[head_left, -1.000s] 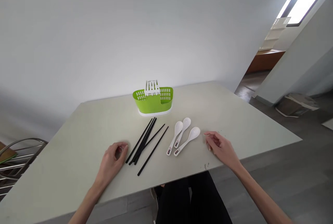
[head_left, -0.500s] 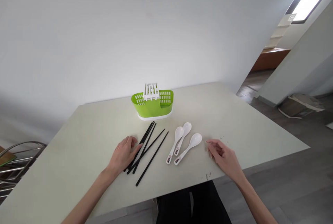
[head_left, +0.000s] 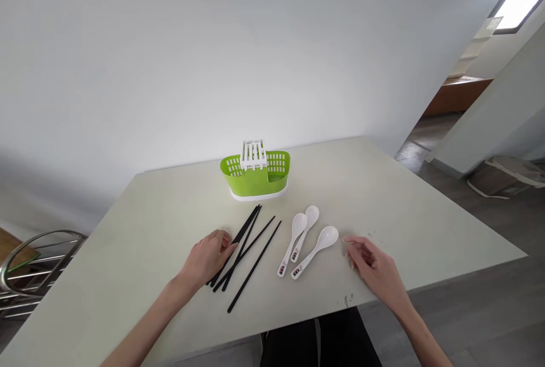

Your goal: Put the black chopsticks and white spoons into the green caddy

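Observation:
My left hand (head_left: 212, 258) rests on the table over several black chopsticks (head_left: 254, 266). Its fingers curl in toward the thumb, closed at the left-hand chopsticks of the group; the palm side is hidden. Some chopsticks cross each other, and one lies apart on the right. Three white spoons with printed handles lie between my hands: a left spoon (head_left: 299, 224), a middle spoon (head_left: 312, 215) and a right spoon (head_left: 327, 237). My right hand (head_left: 374, 267) lies just right of that last spoon, fingers loosely bent and apart from the thumb, holding nothing.
Behind the chopsticks and spoons stands a green basket (head_left: 254, 185) with a white base and a white slatted rack (head_left: 254, 155) at its middle. The pale table (head_left: 179, 208) meets a wall. A metal-framed chair (head_left: 40, 265) is at the left, a bin (head_left: 506, 175) at the right.
The view has shifted slightly. My left fingertips have come nearer the thumb, and the left-hand chopsticks sit a little closer together at their far ends. The spoons and basket have stayed put.

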`<state>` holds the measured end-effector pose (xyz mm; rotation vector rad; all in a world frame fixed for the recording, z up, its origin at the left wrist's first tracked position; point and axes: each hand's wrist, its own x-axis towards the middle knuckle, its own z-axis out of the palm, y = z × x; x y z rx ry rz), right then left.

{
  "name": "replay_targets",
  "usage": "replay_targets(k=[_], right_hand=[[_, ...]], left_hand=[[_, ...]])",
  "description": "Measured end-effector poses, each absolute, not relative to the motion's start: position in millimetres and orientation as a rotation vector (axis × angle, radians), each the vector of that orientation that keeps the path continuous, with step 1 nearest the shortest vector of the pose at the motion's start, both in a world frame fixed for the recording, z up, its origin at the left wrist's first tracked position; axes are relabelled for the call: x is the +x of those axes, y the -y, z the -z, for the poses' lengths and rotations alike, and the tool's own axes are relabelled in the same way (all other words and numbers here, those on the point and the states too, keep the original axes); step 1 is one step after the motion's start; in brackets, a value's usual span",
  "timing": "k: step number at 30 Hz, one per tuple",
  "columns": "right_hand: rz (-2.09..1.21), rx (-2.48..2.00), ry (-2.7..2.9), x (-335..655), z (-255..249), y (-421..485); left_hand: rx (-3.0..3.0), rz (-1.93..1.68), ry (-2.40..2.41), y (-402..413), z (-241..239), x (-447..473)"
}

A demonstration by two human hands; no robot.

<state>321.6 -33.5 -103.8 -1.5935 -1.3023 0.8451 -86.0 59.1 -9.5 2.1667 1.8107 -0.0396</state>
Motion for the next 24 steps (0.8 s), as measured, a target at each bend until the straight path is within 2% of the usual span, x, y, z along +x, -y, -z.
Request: replay_targets(k=[10, 18, 24], right_hand=[[-0.890, -1.598, 1.297, 322, 102, 33], [-0.729, -1.519, 1.452, 309, 46, 3], [-0.359, -1.400, 1.865, 263, 1, -68]], left_hand=[[2.298, 0.420, -1.859, -53, -14, -48], [2.339, 0.252, -1.751, -59, 0, -61], [2.095, 0.049, -1.701, -66, 5, -82]])
